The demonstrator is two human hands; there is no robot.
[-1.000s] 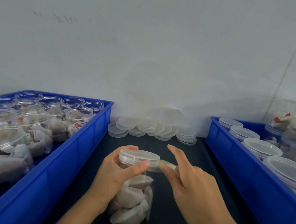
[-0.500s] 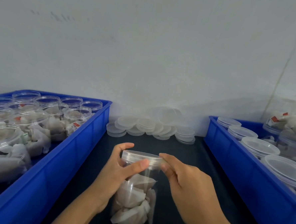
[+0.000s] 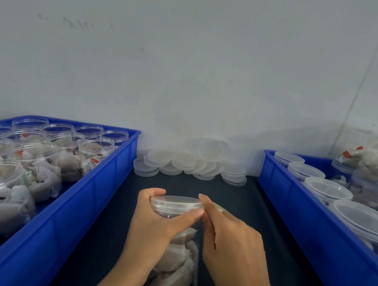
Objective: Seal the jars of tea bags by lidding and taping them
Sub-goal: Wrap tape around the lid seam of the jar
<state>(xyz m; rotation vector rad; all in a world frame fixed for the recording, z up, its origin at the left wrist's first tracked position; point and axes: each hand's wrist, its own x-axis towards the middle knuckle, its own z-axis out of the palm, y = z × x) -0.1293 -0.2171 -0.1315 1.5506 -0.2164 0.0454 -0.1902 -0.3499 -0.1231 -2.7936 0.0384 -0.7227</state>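
Note:
A clear plastic jar [image 3: 176, 261] full of white tea bags stands on the dark table between the two crates, with a clear lid [image 3: 175, 202] on top. My left hand [image 3: 156, 227] grips the jar just under the lid, thumb across the front. My right hand [image 3: 230, 240] is at the lid's right edge, pinching a pale strip of tape [image 3: 220, 209] that pokes out behind its fingers. How far the tape runs round the rim cannot be made out.
A blue crate [image 3: 73, 204] on the left holds several open jars of tea bags. A blue crate [image 3: 294, 217] on the right holds several lidded jars. Stacks of loose clear lids [image 3: 191, 163] lie against the back wall.
My right hand has come in from a stretched-out tape pull to the lid's right edge. The jar has turned slightly in my left hand, which keeps its grip.

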